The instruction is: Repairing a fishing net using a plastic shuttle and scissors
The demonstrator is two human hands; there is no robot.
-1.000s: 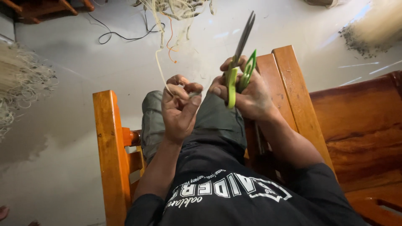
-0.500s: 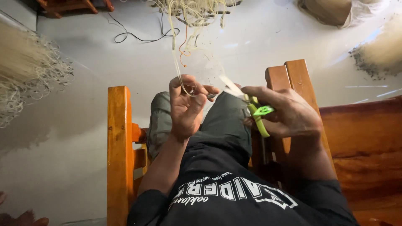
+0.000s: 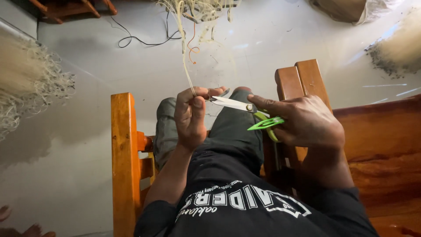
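1. My left hand (image 3: 191,117) is closed, pinching a thin pale fibre strand (image 3: 186,66) between thumb and fingers; the strand runs up to a tangled pale fibre bundle (image 3: 193,8) at the top edge.
2. My right hand (image 3: 307,123) grips green-handled scissors with silver blades (image 3: 245,112), tips touching the left fingers just below the strand.
3. Both hands hover above my knees, between the orange wooden chair arms (image 3: 123,153).
4. Open grey floor (image 3: 87,87) lies ahead; a black cable (image 3: 136,40) curls near the bundle.
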